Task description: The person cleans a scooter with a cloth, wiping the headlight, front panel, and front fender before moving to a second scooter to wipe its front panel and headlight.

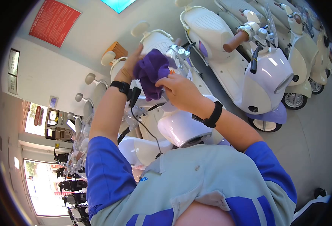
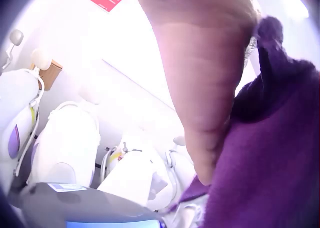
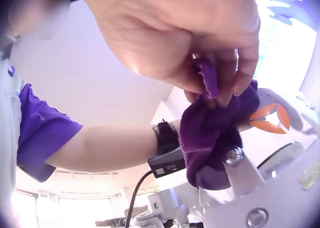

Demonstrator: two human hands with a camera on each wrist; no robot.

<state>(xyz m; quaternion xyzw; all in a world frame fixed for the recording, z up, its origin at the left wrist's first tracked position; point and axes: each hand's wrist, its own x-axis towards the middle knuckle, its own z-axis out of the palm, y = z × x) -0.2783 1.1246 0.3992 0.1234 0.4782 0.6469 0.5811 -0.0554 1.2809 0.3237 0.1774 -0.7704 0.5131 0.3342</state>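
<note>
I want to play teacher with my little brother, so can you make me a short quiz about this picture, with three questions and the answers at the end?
1. What is the person's right hand pinching?
A) a wooden spoon
B) a purple cloth
C) a paper cup

2. True or false: both of the person's wrists are bare.

3. Fill in the missing colour: the sign with writing on the wall is mostly ____.

Key: 1 B; 2 false; 3 red
</note>
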